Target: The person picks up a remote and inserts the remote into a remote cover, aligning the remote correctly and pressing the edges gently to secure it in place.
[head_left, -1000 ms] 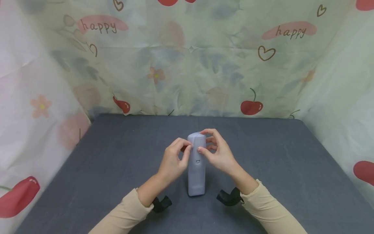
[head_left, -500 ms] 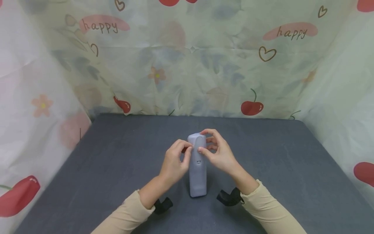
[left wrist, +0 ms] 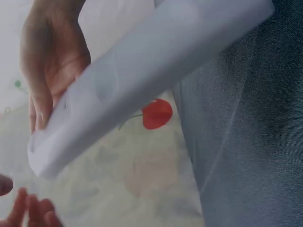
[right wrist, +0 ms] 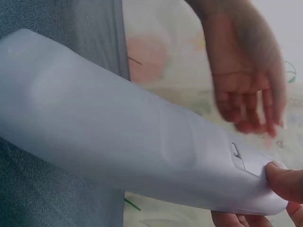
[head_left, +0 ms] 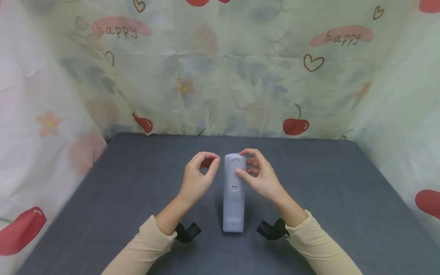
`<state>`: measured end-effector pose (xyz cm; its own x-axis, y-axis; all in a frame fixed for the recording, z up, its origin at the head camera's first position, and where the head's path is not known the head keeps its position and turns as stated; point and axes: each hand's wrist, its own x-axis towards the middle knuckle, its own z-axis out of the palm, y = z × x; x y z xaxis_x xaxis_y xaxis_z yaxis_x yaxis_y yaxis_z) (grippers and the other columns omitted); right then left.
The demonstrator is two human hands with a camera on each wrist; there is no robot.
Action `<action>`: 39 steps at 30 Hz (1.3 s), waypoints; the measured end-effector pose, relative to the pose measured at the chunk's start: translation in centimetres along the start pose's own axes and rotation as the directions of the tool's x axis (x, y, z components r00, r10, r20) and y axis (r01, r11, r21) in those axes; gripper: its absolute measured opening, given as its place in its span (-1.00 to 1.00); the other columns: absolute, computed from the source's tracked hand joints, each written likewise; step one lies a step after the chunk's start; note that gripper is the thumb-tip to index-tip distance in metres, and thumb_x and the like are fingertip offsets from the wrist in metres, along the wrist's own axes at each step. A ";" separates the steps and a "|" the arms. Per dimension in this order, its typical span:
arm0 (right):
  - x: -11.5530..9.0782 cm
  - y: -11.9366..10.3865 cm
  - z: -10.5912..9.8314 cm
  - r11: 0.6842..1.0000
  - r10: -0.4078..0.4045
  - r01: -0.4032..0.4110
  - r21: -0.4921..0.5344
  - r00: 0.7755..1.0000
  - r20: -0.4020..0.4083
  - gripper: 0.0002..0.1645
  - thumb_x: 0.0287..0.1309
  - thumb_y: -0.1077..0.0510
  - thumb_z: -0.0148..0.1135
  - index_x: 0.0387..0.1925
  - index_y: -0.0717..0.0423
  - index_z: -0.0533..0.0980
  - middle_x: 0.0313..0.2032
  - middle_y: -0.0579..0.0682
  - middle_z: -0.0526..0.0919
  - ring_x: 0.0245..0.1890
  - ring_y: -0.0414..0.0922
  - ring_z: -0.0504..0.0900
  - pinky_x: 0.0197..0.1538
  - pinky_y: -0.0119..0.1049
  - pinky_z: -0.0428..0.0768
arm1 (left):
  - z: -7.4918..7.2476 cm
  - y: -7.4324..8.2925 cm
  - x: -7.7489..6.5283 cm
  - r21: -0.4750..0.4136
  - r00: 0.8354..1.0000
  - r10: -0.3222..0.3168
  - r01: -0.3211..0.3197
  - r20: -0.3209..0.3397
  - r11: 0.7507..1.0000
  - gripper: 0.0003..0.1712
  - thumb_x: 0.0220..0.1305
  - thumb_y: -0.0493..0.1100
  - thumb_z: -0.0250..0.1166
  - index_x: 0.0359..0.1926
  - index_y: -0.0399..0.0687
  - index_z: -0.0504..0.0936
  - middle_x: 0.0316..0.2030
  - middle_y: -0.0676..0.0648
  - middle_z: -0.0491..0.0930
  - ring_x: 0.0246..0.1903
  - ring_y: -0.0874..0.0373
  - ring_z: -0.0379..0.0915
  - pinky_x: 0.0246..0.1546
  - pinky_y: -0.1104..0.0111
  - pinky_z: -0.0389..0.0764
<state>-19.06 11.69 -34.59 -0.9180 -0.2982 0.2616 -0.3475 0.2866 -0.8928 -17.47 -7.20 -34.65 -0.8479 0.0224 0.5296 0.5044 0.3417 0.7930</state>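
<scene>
A long, pale lavender remote control [head_left: 234,208] is tilted up in the middle of the head view, its back face towards me. My right hand [head_left: 264,180] grips its far end, with the thumb on the back face and the fingers round the right side and top edge. In the right wrist view, the right thumb [right wrist: 286,182] presses beside a small latch slot [right wrist: 237,156]. Just left of the remote, my left hand [head_left: 196,176] is apart from it, fingers bent towards the thumb. The left wrist view has its fingers [left wrist: 29,210] with a gap to the thumb and nothing between.
A dark grey table [head_left: 137,183] lies under both hands. Printed cloth [head_left: 225,84] with cherries and hearts hangs behind it and at both sides. Black wrist straps [head_left: 273,229] stick out below the cuffs.
My left hand has come off the remote control and moved left and away from it. The remote has shifted and turned slightly while the right hand keeps its hold.
</scene>
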 end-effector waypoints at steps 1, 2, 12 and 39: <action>0.0 0.0 0.0 1.000 -0.001 0.000 0.009 1.000 0.009 -0.43 0.10 0.29 0.26 0.13 0.13 0.27 -0.08 0.29 0.55 -0.29 -0.01 0.63 -0.22 -0.27 0.59 | -0.1 -0.2 0.1 -0.020 0.998 -0.053 0.054 0.020 0.998 -0.85 0.25 -0.23 0.23 -0.19 -0.20 0.60 -0.29 -0.12 0.60 -0.29 0.11 0.52 -0.21 0.36 0.55; 0.0 0.0 0.0 1.000 -0.001 0.001 0.015 1.000 0.014 -0.43 0.10 0.30 0.26 0.13 0.14 0.27 -0.08 0.29 0.54 -0.29 -0.01 0.63 -0.24 -0.29 0.59 | -0.1 -0.4 0.2 -0.040 0.993 -0.103 0.105 0.052 0.994 -0.80 0.25 -0.22 0.23 -0.13 -0.20 0.58 -0.24 -0.15 0.60 -0.24 0.08 0.54 -0.16 0.33 0.57; -0.1 -0.1 0.4 0.999 0.007 -0.008 0.045 0.999 0.036 -0.41 0.11 0.28 0.26 0.14 0.09 0.25 -0.08 0.29 0.56 -0.26 -0.05 0.62 -0.26 -0.29 0.60 | 0.4 -1.4 0.3 -0.166 0.875 -0.289 0.374 0.388 0.912 -0.43 0.31 -0.22 0.16 0.31 -0.12 0.24 0.05 -0.27 0.50 -0.03 -0.10 0.56 -0.09 0.19 0.59; -0.2 -0.4 0.3 0.965 0.183 -0.184 0.186 0.983 0.020 -0.56 0.20 0.20 0.18 0.09 0.29 0.38 0.03 0.28 0.47 -0.19 -0.01 0.69 -0.17 -0.13 0.67 | 1.0 -0.3 -0.1 -0.210 0.918 -0.312 0.365 0.245 0.907 -0.51 0.19 -0.36 0.24 0.15 -0.22 0.39 -0.11 -0.33 0.60 -0.27 -0.13 0.65 -0.28 0.12 0.64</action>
<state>-18.64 11.34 -34.39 -0.9620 -0.2591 0.0859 -0.1309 0.1617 -0.9781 -17.67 -6.41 -35.25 -0.9758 0.1437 0.1648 0.1827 0.1214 0.9756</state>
